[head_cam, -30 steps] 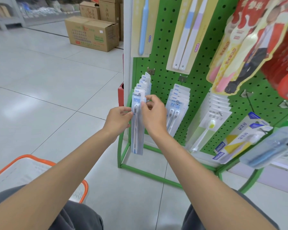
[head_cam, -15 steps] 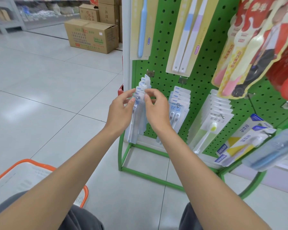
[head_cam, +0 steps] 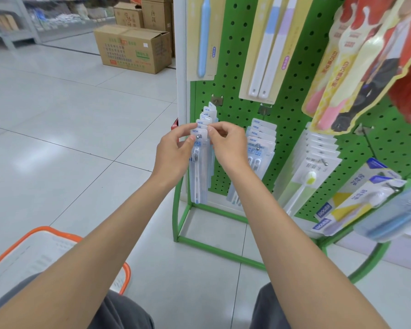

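A clear toothbrush pack with a blue-and-white card hangs at the front of a peg on the green pegboard rack; the peg's metal tip shows through its hole. My left hand pinches the pack's top left edge with thumb and fingers. My right hand pinches the top right edge. Several identical packs hang behind it on the same peg.
More toothbrush packs hang on pegs to the right, and larger packs hang above. An orange-rimmed white basket sits on the tiled floor at lower left. Cardboard boxes stand further back by a white post.
The pack was held lower and free of the peg a second ago. Both hands raised it and it now hangs on the peg's tip, still pinched at its top corners.
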A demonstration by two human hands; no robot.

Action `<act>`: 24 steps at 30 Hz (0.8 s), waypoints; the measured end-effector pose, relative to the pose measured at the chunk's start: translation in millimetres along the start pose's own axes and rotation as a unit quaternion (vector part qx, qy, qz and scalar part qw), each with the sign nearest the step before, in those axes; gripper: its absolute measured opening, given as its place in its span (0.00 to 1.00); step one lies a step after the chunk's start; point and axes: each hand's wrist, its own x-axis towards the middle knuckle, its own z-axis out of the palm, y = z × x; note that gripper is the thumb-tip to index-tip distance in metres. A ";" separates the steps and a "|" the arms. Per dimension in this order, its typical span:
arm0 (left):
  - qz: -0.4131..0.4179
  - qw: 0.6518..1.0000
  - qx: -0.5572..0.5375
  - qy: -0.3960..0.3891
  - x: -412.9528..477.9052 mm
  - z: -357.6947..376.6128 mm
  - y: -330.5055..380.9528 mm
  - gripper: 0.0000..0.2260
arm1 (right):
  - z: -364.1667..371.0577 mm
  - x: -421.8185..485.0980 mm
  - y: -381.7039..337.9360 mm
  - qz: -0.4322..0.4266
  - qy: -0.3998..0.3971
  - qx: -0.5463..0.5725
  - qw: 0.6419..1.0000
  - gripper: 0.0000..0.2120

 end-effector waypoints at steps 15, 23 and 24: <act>-0.022 0.999 0.022 -0.003 -5.3 -0.3 12.9 0.15 | -21.7 -24.8 5.5 -0.076 0.042 -0.074 0.993 0.07; -0.023 0.997 0.056 0.052 -26.6 -1.7 9.8 0.07 | -47.5 -60.0 10.7 -0.075 0.000 -0.083 0.994 0.07; -0.033 0.997 0.051 0.043 -31.2 -0.7 9.0 0.05 | -51.2 -63.3 10.2 -0.063 -0.007 -0.070 0.995 0.07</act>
